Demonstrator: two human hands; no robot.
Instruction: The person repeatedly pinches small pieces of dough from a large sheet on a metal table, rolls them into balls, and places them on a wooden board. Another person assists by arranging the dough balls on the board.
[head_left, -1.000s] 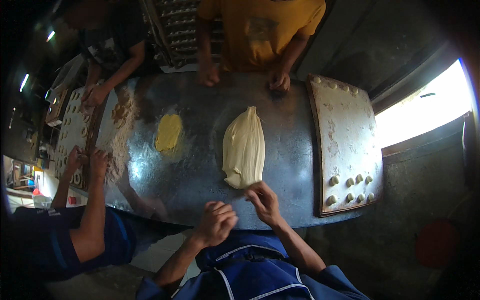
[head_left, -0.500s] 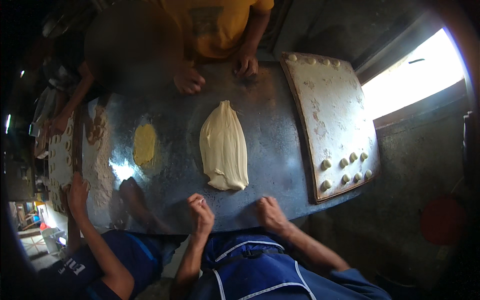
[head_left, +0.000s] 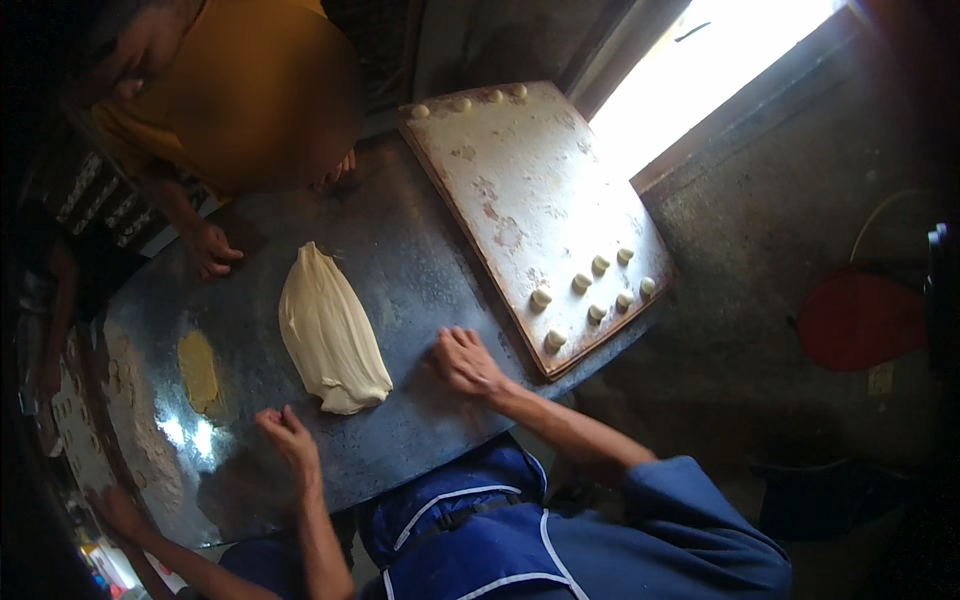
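Observation:
A long slab of pale, folded dough (head_left: 332, 335) lies on the dark table between my hands and the person opposite. My left hand (head_left: 288, 437) is closed, fingers curled and thumb pressed in, just off the dough's near left corner. Low on the tabletop, right of the dough and apart from it, rests my right hand (head_left: 466, 362). Its fingers are curled downward, hiding whatever may be under or inside them. Small dough balls (head_left: 541, 298) stand on the light tray (head_left: 510, 210) beyond my right hand.
A yellow greasy patch (head_left: 198, 370) and scattered flour (head_left: 140, 420) mark the left of the table (head_left: 420, 440). Opposite, a person in yellow rests a closed hand (head_left: 212, 252) on it. Another person's hand (head_left: 120, 512) works by a dough-laden tray (head_left: 75, 420), lower left.
My view has swung to the right, so the table appears farther left and tilted. My right hand has moved farther in over the table, nearer the tray. The dough slab seems unmoved.

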